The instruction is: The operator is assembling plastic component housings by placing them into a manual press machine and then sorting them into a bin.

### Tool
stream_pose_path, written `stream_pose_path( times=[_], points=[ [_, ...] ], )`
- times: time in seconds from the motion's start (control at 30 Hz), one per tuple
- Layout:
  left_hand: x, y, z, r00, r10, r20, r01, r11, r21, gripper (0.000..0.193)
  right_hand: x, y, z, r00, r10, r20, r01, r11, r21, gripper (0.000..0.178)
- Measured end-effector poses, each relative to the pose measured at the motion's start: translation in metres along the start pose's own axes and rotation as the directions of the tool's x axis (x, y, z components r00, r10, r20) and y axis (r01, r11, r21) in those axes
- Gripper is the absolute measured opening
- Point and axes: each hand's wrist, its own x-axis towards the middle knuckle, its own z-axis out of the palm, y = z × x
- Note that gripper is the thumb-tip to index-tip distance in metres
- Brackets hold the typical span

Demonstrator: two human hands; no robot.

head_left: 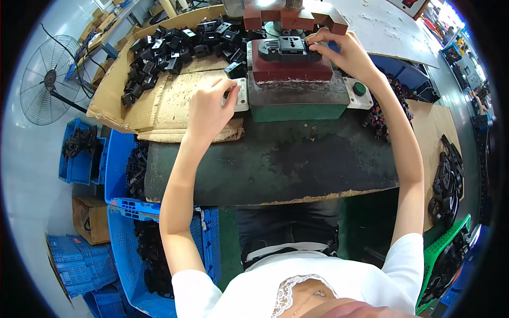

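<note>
Right hand: the right hand [343, 52] reaches in at the press, thumb and fingertips pinching the right end of a black housing.
Left hand: the left hand [209, 106] is half curled, thumb and fingers bent over a white button panel [242, 95]; whether it presses anything under the fingers, I cannot tell.
Black housing: the black housing [291, 45] lies on top of a dark red block [291, 70], its socketed square face upward, a ribbed rounded end to the left.
Press: a reddish-brown upper block [291, 19] hangs just above and behind the housing; below the dark red block is a green base [297, 111].
Green button: a green button [359, 88] sits on a second white panel right of the base, under the right forearm.
Tabletop: the dark, worn tabletop [334, 153] spreads in front of the base, its near edge chipped.
Cardboard tray: left of the press, a cardboard tray [151, 117] holds a heap of black housings [172, 45] toward its back and left.
Right side: small red and black parts [404, 108] lie beside the forearm; farther right, black cables [445, 185] rest on a wooden board [427, 119], near a green crate [428, 265].
Left side: blue crates [123, 254] of black parts stand below the tray; a fan [50, 79] stands beyond.
</note>
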Motion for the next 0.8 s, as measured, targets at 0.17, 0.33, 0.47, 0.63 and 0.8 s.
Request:
stream_pose_path(
  times=[0.17,0.33,0.47,0.63,0.8],
  points=[
    [0.0,0.002,-0.003,0.999,0.033,-0.017,-0.032,0.999,0.022,0.006,-0.01,-0.005,-0.012,0.997,-0.026,-0.075,0.023,0.999,-0.039,0.019],
    [0.0,0.011,-0.01,0.985,0.042,0.166,-0.076,0.976,0.205,0.015,-0.047,-0.014,-0.05,0.988,0.059,0.14,-0.048,0.995,-0.084,0.009],
    [-0.002,0.017,-0.013,0.967,0.031,0.255,-0.102,0.958,0.268,0.021,-0.09,-0.018,-0.042,0.951,0.255,0.177,-0.267,0.962,0.049,0.013],
    [0.006,0.019,-0.017,0.951,0.051,0.305,-0.132,0.959,0.251,0.021,-0.093,-0.017,-0.048,0.971,0.199,0.136,-0.2,0.98,-0.004,0.019],
    [0.006,0.022,-0.019,0.936,0.037,0.35,-0.112,0.974,0.197,0.019,-0.1,-0.002,-0.048,0.958,0.242,0.156,-0.243,0.97,-0.012,0.022]
  ],
)
